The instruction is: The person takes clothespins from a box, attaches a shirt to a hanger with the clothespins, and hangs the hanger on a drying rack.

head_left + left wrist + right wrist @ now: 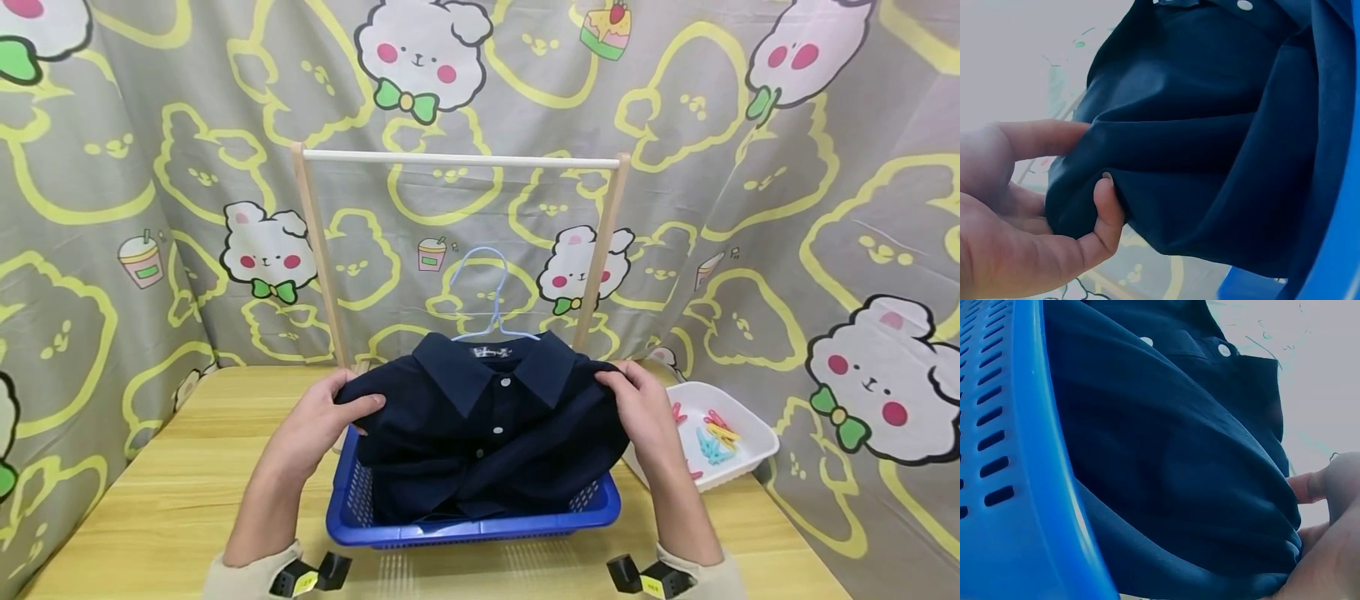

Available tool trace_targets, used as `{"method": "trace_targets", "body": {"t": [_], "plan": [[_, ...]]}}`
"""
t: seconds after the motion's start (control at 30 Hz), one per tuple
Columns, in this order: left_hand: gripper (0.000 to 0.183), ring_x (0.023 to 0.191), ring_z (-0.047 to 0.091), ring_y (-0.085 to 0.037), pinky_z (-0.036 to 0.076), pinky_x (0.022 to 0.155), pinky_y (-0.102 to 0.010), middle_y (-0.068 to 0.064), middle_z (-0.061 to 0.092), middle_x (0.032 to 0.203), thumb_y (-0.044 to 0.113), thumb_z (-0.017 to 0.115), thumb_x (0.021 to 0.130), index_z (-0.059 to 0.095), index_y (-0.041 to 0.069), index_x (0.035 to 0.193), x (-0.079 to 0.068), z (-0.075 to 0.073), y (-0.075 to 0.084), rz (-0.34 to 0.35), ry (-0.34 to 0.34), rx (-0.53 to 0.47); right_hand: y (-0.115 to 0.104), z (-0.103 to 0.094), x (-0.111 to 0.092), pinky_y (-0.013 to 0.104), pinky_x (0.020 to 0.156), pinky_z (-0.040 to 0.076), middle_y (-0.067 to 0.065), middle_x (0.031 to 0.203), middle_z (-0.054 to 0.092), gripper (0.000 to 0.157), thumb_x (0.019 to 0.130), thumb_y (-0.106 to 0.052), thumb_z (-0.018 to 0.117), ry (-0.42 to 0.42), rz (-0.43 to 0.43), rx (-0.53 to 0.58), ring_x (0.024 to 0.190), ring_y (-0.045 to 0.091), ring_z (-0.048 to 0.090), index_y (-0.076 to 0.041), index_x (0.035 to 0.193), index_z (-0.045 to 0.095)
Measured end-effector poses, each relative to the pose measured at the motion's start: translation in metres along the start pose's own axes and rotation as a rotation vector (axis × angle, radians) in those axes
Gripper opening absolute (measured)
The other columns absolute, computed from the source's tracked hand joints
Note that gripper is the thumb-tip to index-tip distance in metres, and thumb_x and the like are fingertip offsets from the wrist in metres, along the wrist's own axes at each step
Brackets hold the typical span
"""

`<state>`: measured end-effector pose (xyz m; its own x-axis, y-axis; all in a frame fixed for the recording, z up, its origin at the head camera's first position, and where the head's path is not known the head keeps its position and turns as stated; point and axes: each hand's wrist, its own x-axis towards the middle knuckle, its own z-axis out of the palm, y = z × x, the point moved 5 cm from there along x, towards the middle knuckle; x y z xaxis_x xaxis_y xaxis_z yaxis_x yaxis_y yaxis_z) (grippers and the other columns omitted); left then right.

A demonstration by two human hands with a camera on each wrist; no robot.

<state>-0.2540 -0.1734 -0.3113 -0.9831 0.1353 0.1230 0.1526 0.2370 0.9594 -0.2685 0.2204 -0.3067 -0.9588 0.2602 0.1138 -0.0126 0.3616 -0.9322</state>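
Standing on the wood-grained table (172, 475), a perforated plastic basket (480, 532) cradles the lower folds of a navy shirt (427, 425), pinched at both sides by the left hand (318, 421) and right hand (647, 417), its pointed collar (459, 375) around a thin hook-topped hanger (496, 317), above round white buttons (498, 430).

The right hand (1332, 550) grips a dark blue buttoned shirt (1166, 456) by its outer side, well apart from the basket's edge, and the cloth gathers into small folds right at the fingers (1307, 487). Over by that edge, the shirt dips behind the smooth rim of the blue plastic basket (1032, 394), its wall pierced with rows of slots. Two white buttons (1224, 350) stand out against the dark cloth; the backdrop (1329, 394) is pale, washed out, faintly lined.
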Motion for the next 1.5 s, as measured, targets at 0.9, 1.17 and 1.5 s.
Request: {"method": "trace_targets", "body": {"t": [0.9,1.17,1.5], "plan": [[0.018,0.085,0.047,-0.025,0.039,0.072,-0.035,-0.005,0.044,0.083,0.012,0.065,0.094,0.054,-0.001,0.091,0.000,-0.005,-0.006,-0.024,0.022,0.084,-0.001,-0.006,0.002,0.050,0.106,0.037,0.021,0.131,0.057,0.052,0.098,-0.042,0.064,-0.095,-0.149,-0.123,0.119,0.035,0.054,-0.007,0.137,0.054],[0.018,0.088,0.049,-0.025,0.040,0.075,-0.034,-0.005,0.049,0.085,0.013,0.066,0.094,0.055,-0.001,0.092,0.001,-0.007,-0.004,-0.019,0.023,0.095,-0.002,-0.013,-0.001,0.060,0.112,0.032,0.022,0.144,0.049,0.061,0.100,-0.045,0.061,-0.130,-0.181,-0.173,0.135,0.038,0.044,-0.010,0.147,0.045],[0.015,0.090,0.051,-0.022,0.041,0.082,-0.033,-0.002,0.053,0.085,0.011,0.065,0.094,0.055,0.001,0.088,0.001,-0.011,-0.006,-0.022,0.040,0.062,0.004,-0.028,0.000,0.057,0.111,0.037,0.023,0.140,0.052,0.062,0.104,-0.048,0.050,-0.084,-0.237,-0.154,0.133,0.038,0.048,-0.005,0.148,0.043]]}}
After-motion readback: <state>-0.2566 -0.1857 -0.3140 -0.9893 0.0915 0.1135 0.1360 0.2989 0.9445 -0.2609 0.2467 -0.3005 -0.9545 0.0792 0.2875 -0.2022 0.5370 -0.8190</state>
